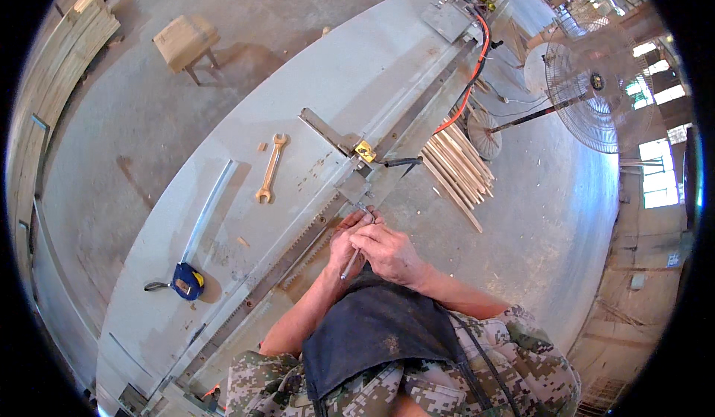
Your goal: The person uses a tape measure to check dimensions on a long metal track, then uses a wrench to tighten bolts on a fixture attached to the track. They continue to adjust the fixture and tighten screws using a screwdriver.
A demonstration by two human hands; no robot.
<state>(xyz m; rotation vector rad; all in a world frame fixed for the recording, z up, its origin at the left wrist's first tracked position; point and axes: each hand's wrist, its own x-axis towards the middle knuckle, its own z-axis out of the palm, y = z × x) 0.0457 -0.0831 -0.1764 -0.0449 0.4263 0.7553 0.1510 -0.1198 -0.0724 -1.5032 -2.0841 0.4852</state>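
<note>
Close in front of my body, both hands meet at the near edge of the long grey work surface. Between them is a slim grey metal rod, its lower end sticking out below my fingers. My right hand is closed round the rod. My left hand is closed too, its fingers curled beside the right ones and partly hidden; what they grip cannot be made out. Just beyond the fingertips is a toothed metal rail with a small yellow-marked block on a carriage. A double-ended wrench lies to the left.
A blue tape measure lies with its blade pulled out. Wooden strips are piled right of the rail, near a standing fan. An orange hose runs along the far side. A wooden stool stands on the floor.
</note>
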